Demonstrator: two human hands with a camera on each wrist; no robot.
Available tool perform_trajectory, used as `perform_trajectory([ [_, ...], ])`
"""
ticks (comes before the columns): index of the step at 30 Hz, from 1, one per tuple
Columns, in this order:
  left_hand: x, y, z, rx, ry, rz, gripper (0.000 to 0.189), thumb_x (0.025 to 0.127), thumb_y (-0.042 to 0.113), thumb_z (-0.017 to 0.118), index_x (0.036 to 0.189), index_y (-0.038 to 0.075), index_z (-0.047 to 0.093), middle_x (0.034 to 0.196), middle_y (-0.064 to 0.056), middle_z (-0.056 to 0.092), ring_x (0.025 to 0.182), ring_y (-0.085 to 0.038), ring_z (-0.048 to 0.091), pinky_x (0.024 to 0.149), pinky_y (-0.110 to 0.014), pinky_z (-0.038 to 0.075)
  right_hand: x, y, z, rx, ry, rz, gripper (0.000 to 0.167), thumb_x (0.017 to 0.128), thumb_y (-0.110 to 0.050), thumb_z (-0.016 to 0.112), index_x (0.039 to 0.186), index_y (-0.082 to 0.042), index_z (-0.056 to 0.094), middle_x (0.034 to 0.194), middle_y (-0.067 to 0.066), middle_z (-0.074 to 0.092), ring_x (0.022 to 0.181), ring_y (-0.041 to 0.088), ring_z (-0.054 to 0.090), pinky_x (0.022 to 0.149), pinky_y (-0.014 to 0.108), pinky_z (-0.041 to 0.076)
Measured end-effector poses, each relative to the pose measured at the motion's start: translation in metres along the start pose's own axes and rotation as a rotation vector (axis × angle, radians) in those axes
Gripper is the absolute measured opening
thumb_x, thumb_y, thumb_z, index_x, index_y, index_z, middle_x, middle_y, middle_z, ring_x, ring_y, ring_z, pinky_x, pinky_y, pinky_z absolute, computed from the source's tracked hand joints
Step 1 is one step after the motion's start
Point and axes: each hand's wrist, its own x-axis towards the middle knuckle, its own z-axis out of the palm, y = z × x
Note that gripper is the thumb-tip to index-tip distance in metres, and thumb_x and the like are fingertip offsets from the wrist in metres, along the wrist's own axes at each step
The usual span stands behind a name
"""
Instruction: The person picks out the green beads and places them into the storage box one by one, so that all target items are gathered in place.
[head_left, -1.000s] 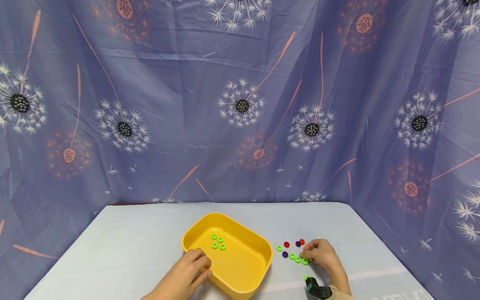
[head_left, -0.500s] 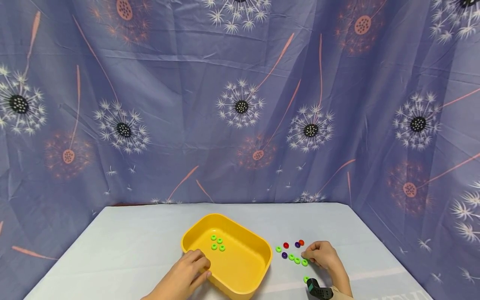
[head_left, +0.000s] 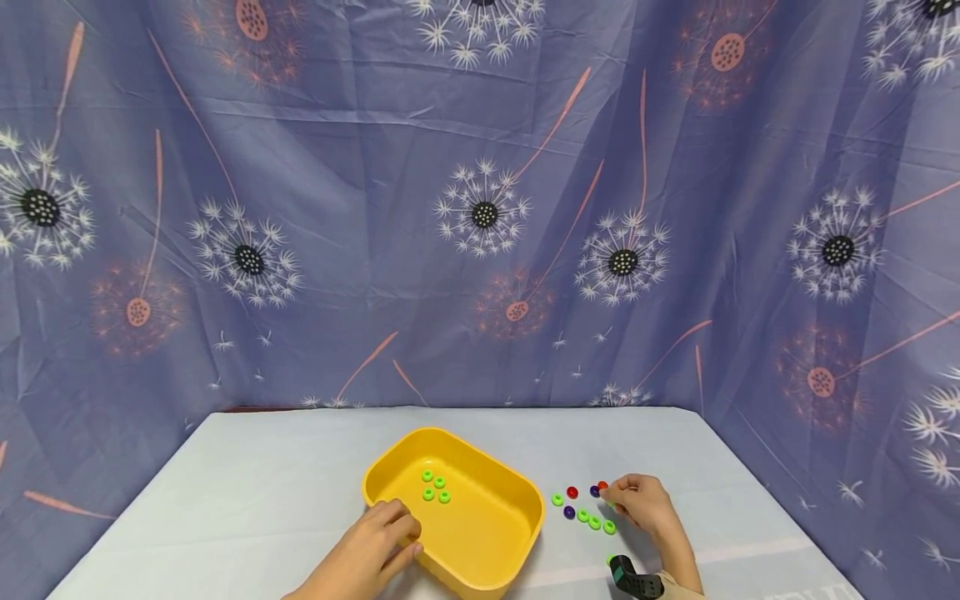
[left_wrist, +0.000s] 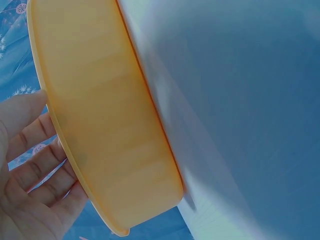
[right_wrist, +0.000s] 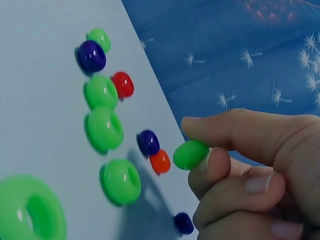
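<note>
Pinching green ring [right_wrist: 190, 154] in right hand [head_left: 641, 502] over table [head_left: 262, 492], near orange-red bead [right_wrist: 160, 161]. Seen as near-whole oval from right wrist, mere sliver from head. Running roughly crosswise along long axis in right wrist view; can't tell hole direction. Gripping yellow tray [head_left: 487, 529] by its rim with left hand [head_left: 375, 535].

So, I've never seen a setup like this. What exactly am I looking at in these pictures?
There's no robot: these are a person's bare hands. The wide picture comes from a camera worn on the head; the two close ones come from cameras on the wrists. On the white table sits a yellow tray with four small green rings inside. Beside it lie loose green, red, orange and dark purple beads. The left hand holds the tray's rim; the right hand pinches one green bead.
</note>
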Motion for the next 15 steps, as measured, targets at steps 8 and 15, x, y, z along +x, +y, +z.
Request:
perform_trajectory([
  [8, -0.001, 0.0, -0.001, -0.008, -0.025, -0.025, 0.009, 0.09, 0.018, 0.072, 0.089, 0.02, 0.063, 0.091, 0.015, 0.05, 0.081, 0.0, 0.044, 0.069, -0.022, 0.044, -0.003, -0.018, 0.014, 0.015, -0.014, -0.051, 0.013, 0.084, -0.012, 0.072, 0.085, 0.0, 0.066, 0.059, 0.005, 0.056, 0.042, 0.009, 0.03, 0.042, 0.021, 0.027],
  [15, -0.001, 0.001, -0.001, -0.019, -0.04, -0.041, 0.008, 0.091, 0.019, 0.071, 0.09, 0.021, 0.063, 0.091, 0.016, 0.05, 0.082, 0.0, 0.044, 0.069, -0.021, 0.044, -0.007, -0.038, 0.029, 0.016, -0.044, -0.13, 0.014, 0.085, -0.013, 0.074, 0.085, -0.001, 0.067, 0.06, 0.008, 0.057, 0.042, 0.01, 0.03, 0.041, 0.02, 0.027],
])
